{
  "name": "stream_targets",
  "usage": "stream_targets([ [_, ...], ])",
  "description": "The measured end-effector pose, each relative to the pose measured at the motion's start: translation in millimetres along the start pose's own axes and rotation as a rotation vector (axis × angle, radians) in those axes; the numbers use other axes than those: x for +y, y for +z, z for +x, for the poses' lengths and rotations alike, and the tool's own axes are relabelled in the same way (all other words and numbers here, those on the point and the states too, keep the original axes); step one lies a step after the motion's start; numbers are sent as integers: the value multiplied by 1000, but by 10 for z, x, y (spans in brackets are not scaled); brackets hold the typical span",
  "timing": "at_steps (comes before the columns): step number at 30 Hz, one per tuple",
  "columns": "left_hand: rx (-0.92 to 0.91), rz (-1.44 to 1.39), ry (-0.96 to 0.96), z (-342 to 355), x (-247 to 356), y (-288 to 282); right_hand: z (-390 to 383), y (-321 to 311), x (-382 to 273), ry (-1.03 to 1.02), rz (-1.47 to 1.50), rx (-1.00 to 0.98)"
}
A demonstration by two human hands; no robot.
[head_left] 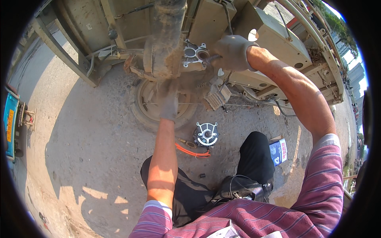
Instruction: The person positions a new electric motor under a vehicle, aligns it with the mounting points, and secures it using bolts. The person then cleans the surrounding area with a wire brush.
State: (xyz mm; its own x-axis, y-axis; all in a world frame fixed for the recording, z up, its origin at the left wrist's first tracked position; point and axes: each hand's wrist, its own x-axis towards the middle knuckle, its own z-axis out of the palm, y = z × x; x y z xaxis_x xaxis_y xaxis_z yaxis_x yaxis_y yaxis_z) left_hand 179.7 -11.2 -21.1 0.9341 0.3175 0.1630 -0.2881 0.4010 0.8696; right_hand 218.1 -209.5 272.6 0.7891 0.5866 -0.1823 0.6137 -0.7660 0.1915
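Work around a weathered column (164, 35)

A person in a striped top (254, 216) is crouching or sitting low, apparently to bring both hands level with the parts at the far side. The gloved left hand (170, 105) is reaching toward the column's lower end, above the wheel (139, 107); its fingers are blurring, so I cannot tell whether they are grasping anything. The gloved right hand (233, 51) is hovering just right of a silver bracket (191, 52) and a dark coil (213, 58); its fingers are blurring too, and I cannot tell whether they are pinching the coil. The bracket is sitting right of the column, between the hands, likely where either can reach.

A round unit (207, 135) is resting shaft-up on the ground (99, 135), presumably for stability. Orange cables (192, 152) are lying at its near left. Right of the right knee, a blue-and-white box (278, 152) is standing, probably kept aside.
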Motion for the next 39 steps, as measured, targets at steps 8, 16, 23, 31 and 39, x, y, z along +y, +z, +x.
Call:
stream_targets([
  [8,42,73,57,68,-159,-64,57,44,16,-14,50,71],
  [16,60,118,13,43,-105,-41,-9,-54,-88,23,-16,-29],
  [23,24,137,30,-6,37,3,-67,-79,-125,11,18,-10],
  [31,-7,55,3,2,24,-12,-101,-32,-72,-3,58,23],
  [39,31,73,19,10,-80,-33,-46,31,21,28,25,41],
])
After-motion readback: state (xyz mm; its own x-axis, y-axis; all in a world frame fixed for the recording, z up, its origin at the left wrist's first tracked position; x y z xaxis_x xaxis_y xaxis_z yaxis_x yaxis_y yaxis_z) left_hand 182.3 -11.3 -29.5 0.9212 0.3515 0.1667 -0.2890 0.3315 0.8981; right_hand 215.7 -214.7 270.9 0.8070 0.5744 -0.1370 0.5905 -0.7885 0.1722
